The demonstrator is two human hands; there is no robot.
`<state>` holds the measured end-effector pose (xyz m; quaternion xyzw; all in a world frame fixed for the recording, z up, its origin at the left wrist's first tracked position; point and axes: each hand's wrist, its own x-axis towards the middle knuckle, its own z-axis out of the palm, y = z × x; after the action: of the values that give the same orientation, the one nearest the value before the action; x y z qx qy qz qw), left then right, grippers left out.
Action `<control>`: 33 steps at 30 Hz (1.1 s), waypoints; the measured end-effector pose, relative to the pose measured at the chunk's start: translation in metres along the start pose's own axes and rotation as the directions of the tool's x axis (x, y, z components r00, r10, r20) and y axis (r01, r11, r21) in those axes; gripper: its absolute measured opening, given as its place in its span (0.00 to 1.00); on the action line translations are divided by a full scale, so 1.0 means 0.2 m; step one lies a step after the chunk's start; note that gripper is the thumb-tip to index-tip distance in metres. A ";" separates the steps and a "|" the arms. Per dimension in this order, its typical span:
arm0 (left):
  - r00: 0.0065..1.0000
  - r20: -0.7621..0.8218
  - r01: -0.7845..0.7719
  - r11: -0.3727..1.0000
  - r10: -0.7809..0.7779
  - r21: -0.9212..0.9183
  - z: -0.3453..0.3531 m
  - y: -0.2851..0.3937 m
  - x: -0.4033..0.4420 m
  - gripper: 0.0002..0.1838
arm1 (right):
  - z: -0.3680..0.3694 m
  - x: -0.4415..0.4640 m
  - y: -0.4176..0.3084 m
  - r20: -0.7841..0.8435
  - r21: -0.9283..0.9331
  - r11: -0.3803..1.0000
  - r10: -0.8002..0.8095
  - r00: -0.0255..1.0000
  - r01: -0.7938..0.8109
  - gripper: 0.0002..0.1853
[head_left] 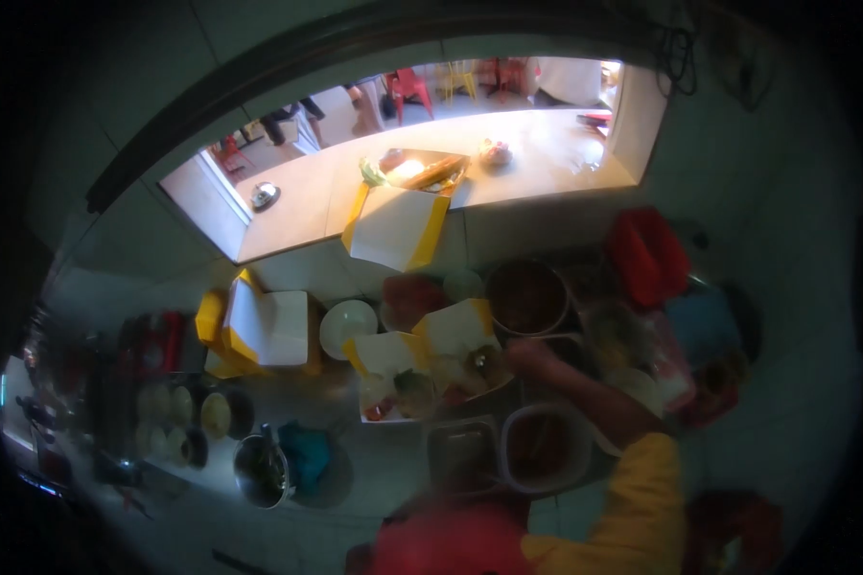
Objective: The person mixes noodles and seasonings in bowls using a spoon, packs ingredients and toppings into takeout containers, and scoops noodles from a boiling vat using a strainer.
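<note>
My right hand point(529, 360), at the end of a yellow sleeve, is closed at the right edge of an open yellow-and-white takeaway box point(457, 328). What its fingers hold is too dark to make out; a small shiny spot shows in the box beside them. A second open takeaway box point(385, 355) stands against the first on the left, with food in it. Near my hand are a large round pot point(525, 297) of dark contents and a clear tub point(545, 447) of reddish food. My left hand is out of view.
Stacked takeaway boxes point(268, 326) and a white bowl point(348, 329) stand to the left. A metal pot point(262, 470) sits beside a teal cloth point(307, 458). A filled takeaway box point(398, 220) rests on the lit hatch counter point(537, 177). A red container point(645, 254) stands right.
</note>
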<state>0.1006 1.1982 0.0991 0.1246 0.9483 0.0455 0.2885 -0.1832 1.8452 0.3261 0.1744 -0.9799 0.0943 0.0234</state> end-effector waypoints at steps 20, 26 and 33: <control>0.993 -0.080 -0.096 0.991 0.089 -0.090 -0.21 0.15 -0.04 0.15 | -0.03 -0.09 0.43 -0.305 -0.113 0.925 0.314 0.899 -0.362 0.11; 0.996 -0.053 -0.074 0.993 0.069 -0.094 -0.11 0.10 -0.03 0.15 | -0.10 -0.10 0.36 -0.388 -0.134 0.865 0.404 0.828 -0.484 0.09; 0.996 -0.047 -0.076 0.991 0.071 -0.113 0.01 0.04 -0.04 0.15 | -0.65 -0.24 -0.20 0.228 0.626 0.739 0.134 0.964 -0.251 0.07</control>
<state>0.1108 1.2046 0.1031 0.1417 0.9448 0.1132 0.2730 -0.1223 1.8502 0.4575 0.0765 -0.8973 0.4146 -0.1310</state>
